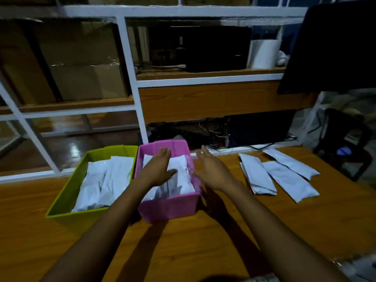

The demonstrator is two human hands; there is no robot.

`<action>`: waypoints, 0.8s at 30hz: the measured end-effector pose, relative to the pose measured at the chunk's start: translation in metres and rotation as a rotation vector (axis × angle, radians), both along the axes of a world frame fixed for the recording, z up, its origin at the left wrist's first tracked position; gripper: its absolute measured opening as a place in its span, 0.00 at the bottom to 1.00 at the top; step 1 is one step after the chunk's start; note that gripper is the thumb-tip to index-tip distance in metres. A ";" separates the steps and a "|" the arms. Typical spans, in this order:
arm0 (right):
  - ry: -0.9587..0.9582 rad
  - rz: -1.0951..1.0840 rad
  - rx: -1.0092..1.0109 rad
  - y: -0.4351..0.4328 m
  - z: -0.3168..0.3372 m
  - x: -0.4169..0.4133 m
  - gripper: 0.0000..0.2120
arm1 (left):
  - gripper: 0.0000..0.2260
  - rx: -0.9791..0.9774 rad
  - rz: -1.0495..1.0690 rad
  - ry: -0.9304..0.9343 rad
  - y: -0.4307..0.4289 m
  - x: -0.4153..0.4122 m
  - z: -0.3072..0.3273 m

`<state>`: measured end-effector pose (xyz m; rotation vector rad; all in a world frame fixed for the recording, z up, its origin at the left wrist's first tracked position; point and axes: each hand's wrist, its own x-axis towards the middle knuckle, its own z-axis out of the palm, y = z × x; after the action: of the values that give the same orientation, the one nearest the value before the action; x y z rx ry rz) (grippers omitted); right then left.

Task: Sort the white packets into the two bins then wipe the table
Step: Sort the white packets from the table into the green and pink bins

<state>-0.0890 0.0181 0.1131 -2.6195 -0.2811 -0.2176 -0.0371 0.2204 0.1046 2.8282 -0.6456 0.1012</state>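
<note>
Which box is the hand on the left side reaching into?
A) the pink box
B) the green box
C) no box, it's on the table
A: the left hand rests on the white packets inside the pink bin, and no hand is in the green bin beside it.

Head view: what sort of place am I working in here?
Probably a storeroom or back office. Taped cardboard boxes sit on white-framed shelving, a dark computer case with tangled cables stands behind the wooden table, which carries a green bin and a pink bin of white packets.
</note>
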 end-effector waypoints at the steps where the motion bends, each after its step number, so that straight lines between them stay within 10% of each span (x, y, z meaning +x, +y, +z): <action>1: -0.032 -0.037 0.036 -0.010 0.005 -0.019 0.34 | 0.34 -0.087 -0.011 -0.036 -0.010 -0.016 0.003; 8: -0.236 -0.278 0.334 -0.071 -0.008 -0.143 0.29 | 0.30 -0.561 -0.051 -0.157 -0.088 -0.127 -0.014; 24: -0.228 -0.499 0.389 -0.197 -0.064 -0.164 0.27 | 0.29 -0.535 -0.204 -0.033 -0.207 -0.113 -0.072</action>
<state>-0.2531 -0.1791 0.0492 -2.2317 0.3190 -0.6695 -0.1503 0.0133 0.0329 2.2418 -0.7753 0.2445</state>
